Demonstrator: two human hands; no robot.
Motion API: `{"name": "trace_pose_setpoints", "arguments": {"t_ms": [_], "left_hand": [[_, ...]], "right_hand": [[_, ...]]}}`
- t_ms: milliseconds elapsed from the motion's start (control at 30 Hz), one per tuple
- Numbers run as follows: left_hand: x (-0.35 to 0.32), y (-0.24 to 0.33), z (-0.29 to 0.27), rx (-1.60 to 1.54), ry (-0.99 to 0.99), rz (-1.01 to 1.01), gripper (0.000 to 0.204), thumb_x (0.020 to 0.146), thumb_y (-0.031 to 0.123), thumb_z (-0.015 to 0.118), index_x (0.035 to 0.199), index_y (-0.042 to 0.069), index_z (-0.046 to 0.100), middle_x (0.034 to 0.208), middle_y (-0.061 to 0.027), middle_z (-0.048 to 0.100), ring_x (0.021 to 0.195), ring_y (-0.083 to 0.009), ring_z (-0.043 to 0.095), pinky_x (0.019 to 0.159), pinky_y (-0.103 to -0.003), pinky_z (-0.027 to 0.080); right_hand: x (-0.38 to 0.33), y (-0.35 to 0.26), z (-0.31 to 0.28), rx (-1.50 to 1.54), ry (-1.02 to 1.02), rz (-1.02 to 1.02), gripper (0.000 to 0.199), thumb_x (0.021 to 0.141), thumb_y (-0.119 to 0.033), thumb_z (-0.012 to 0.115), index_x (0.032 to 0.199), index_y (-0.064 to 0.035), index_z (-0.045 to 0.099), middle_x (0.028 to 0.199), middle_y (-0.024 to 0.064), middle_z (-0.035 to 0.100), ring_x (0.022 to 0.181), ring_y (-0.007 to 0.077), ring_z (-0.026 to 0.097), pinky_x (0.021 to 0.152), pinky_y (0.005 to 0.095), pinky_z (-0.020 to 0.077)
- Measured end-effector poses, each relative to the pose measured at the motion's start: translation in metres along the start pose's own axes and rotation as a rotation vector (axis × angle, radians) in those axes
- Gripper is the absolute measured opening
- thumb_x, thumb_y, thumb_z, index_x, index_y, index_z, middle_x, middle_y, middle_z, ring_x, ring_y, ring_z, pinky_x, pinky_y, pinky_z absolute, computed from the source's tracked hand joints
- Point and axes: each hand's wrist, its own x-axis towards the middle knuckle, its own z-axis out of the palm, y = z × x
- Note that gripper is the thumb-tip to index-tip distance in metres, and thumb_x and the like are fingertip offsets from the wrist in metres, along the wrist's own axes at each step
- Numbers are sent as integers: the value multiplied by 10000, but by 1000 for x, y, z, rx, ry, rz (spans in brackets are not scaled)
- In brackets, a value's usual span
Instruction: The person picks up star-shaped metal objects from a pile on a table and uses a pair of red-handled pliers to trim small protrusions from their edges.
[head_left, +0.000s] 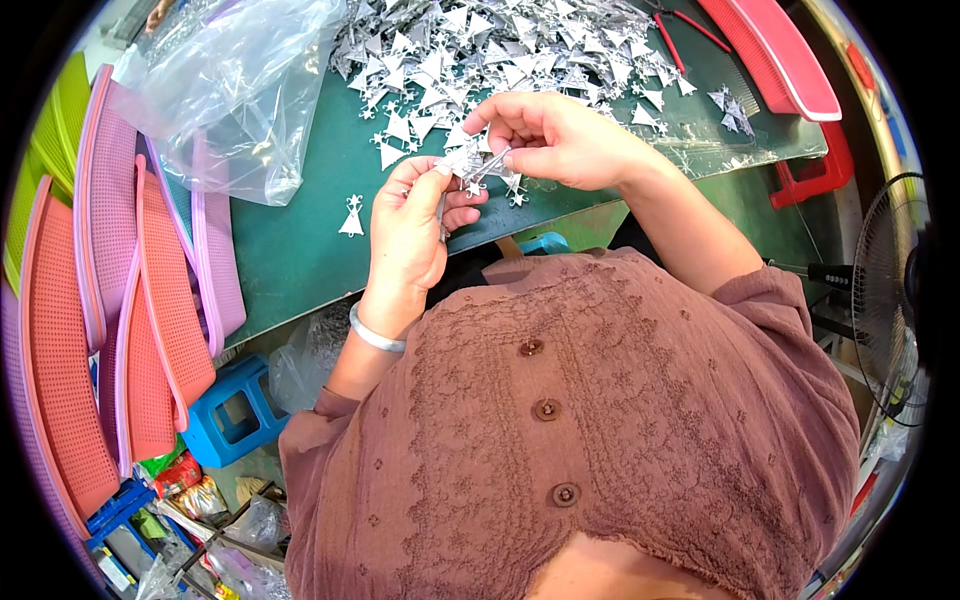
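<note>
Close together at the near edge of the green table, my two hands work over small silver triangular metal pieces (462,160). My left hand (405,230) is closed, thumb pressed on some of these pieces against the fingers. The thumb and bent fingers of my right hand (575,145) pinch at the end of a piece beside them; exactly how many pieces are held cannot be made out. Just beyond the hands spreads a large heap of the same triangular pieces (510,50), with small loops at their corners. One loose triangular piece (351,217) lies left of my left hand.
A clear plastic bag (240,110) lies on the table (290,255) at the left. Pink, purple and green perforated baskets (65,350) stand beside it, near a blue stool (235,410). Red-handled pliers (668,45) and a red basket (775,55) are far right; a fan (885,290) stands right.
</note>
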Motion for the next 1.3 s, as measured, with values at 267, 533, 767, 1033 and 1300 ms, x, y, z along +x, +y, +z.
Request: {"name": "trace_pose_setpoints", "arguments": {"t_ms": [267, 533, 767, 1033, 1300], "left_hand": [[-2, 0, 2, -16, -33, -12, 84, 859, 112, 476, 870, 29, 482, 771, -72, 557, 647, -190, 612, 529, -251, 500], [-3, -2, 2, -51, -45, -18, 62, 831, 60, 513, 879, 34, 484, 798, -64, 557, 659, -159, 592, 564, -256, 512], [-5, -3, 5, -16, -11, 4, 143, 784, -9, 563, 897, 35, 487, 823, -52, 567, 669, -122, 579, 580, -245, 514], [-5, -3, 4, -28, -12, 3, 143, 785, -3, 573, 898, 41, 497, 812, -47, 579, 687, -121, 587, 589, -244, 519], [-4, -5, 4, -33, -24, 9, 148, 782, -6, 576, 898, 42, 498, 833, -55, 584, 715, -124, 588, 598, -245, 524]], "right_hand": [[5, -14, 0, 109, -46, 132, 460, 713, 71, 462, 1158, -33, 408, 758, 7, 462, 688, 67, 460, 620, 196, 399], [12, -3, -3, 79, -55, -15, 546, 711, 82, 467, 1233, -46, 368, 800, 39, 513, 744, 92, 499, 671, 214, 411], [11, -5, 1, 193, -29, 26, 519, 748, 72, 451, 1244, -61, 376, 859, 45, 537, 777, 88, 496, 689, 216, 420], [5, 1, 0, 346, 25, 123, 374, 835, -4, 415, 1208, -31, 410, 892, 62, 560, 726, 102, 541, 641, 225, 449], [3, 3, 2, 419, 43, 150, 342, 849, -17, 420, 1190, -18, 429, 904, 70, 558, 728, 117, 555, 639, 229, 458]]}}
